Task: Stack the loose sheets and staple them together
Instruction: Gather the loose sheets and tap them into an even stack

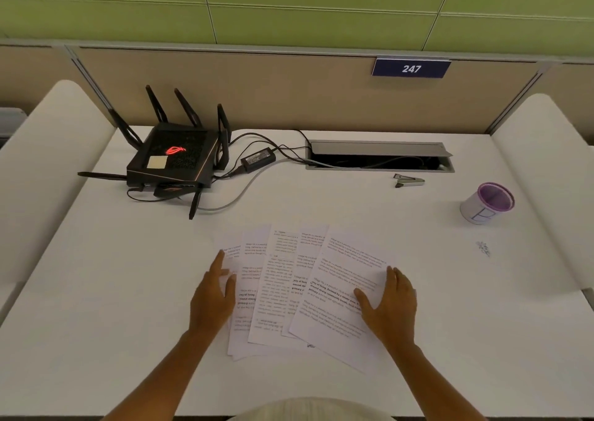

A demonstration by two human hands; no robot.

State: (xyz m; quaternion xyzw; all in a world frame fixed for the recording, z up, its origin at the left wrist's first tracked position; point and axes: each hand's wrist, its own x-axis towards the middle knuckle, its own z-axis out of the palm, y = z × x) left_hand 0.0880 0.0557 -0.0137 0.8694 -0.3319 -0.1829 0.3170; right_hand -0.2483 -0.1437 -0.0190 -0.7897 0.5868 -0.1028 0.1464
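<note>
Fanned spread of white printed paper sheets (302, 288) lies flat near the front edge of the white tabletop (128, 292), roughly centred, pages overlapping and skewed, not yet squared. My left hand (213, 298) rests on the left edge of the fan, fingers together, thumb out, palm down, nothing pinched. My right hand (390, 308) lies flat on the rightmost sheet, fingers extended, thumb spread, pressing it down. Small silver-and-black stapler (409, 181) sits well apart, toward the back edge, just in front of the open grey cable tray (379, 156). Purple-rimmed white cup (487, 203) near the right edge. Black router with antennas and red glowing logo (173, 157) at the back-left corner, black power brick (258, 159) beside it.
</note>
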